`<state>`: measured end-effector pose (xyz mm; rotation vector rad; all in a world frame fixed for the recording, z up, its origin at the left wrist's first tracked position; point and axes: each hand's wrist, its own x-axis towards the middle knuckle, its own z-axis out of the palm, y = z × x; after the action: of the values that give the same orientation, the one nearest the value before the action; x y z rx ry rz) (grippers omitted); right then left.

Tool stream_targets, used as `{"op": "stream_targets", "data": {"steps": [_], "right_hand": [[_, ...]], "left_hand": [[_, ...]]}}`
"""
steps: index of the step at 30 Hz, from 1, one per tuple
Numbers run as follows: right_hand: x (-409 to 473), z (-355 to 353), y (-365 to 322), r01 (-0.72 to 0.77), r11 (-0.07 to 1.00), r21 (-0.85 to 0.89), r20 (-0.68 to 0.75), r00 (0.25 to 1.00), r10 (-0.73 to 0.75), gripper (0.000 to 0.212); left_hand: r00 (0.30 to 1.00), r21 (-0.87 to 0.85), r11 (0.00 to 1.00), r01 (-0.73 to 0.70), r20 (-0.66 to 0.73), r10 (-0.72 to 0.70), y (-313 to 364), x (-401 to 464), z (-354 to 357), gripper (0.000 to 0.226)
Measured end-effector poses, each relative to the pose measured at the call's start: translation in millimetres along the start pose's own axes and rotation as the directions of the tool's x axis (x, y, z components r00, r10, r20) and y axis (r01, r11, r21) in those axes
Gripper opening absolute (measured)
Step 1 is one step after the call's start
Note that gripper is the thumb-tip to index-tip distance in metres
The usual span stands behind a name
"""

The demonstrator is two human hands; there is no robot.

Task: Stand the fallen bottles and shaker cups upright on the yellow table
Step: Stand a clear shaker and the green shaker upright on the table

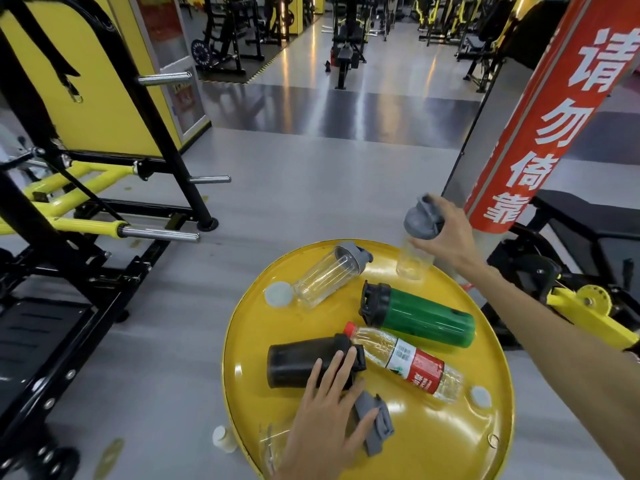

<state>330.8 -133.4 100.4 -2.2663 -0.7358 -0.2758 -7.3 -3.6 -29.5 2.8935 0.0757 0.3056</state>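
Note:
On the round yellow table [446, 441] several containers lie on their sides: a clear grey-lidded shaker [329, 275] at the back, a green shaker with black lid [422, 317], a black shaker [304, 362], a red-capped water bottle [408, 362]. My right hand [446, 233] grips the grey lid of a clear shaker cup [415, 258] that stands upright at the table's far edge. My left hand [329, 417], fingers spread, lies over another clear shaker with a grey lid [374, 424] near the front, fingertips touching the black shaker.
Two white round caps [278, 294] [480, 396] rest on the table. A small white bottle [223, 438] sits on the floor by the table's left edge. A red-wrapped pillar [540, 133] stands right behind the table; black and yellow gym machines [86, 202] flank both sides.

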Motion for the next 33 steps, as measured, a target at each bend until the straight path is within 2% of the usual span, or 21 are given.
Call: {"op": "stream_targets", "data": {"steps": [4, 9, 17, 23, 26, 28, 30, 33], "right_hand": [[1, 17, 19, -0.002, 1.0, -0.012, 0.095, 0.995, 0.003, 0.089], [5, 13, 35, -0.018, 1.0, 0.009, 0.113, 0.993, 0.016, 0.089], [13, -8, 45, -0.055, 0.998, -0.033, 0.278, 0.959, 0.062, 0.108], [23, -14, 47, -0.095, 0.991, -0.091, 0.412, 0.903, 0.124, 0.117], [19, -15, 31, -0.085, 0.989, -0.118, 0.376, 0.918, 0.124, 0.107], [9, -16, 14, -0.001, 0.994, -0.114, 0.276, 0.961, 0.032, 0.093], [-7, -16, -3, 0.144, 0.978, -0.152, 0.219, 0.97, -0.108, 0.075], [-34, -5, -22, 0.304, 0.928, -0.215, 0.363, 0.907, -0.213, 0.058]], "left_hand": [[1.0, 0.03, 0.999, -0.009, -0.003, 0.009, -2, 1, 2, 0.049], [1.0, 0.028, 0.999, -0.015, -0.01, 0.016, -2, 1, 3, 0.049], [0.999, 0.006, 0.999, -0.032, -0.018, 0.032, -3, 1, 5, 0.049], [0.999, -0.004, 1.0, -0.03, -0.024, 0.029, -2, 1, 3, 0.049], [0.999, -0.001, 1.0, -0.026, -0.024, 0.026, -2, 0, 2, 0.049], [0.999, -0.003, 1.0, -0.023, -0.024, 0.022, -2, 0, 2, 0.049], [1.0, -0.004, 1.0, -0.018, -0.022, 0.018, -1, 0, 2, 0.049], [1.0, -0.019, 1.0, -0.01, -0.019, 0.01, 0, 0, 2, 0.049]]}}
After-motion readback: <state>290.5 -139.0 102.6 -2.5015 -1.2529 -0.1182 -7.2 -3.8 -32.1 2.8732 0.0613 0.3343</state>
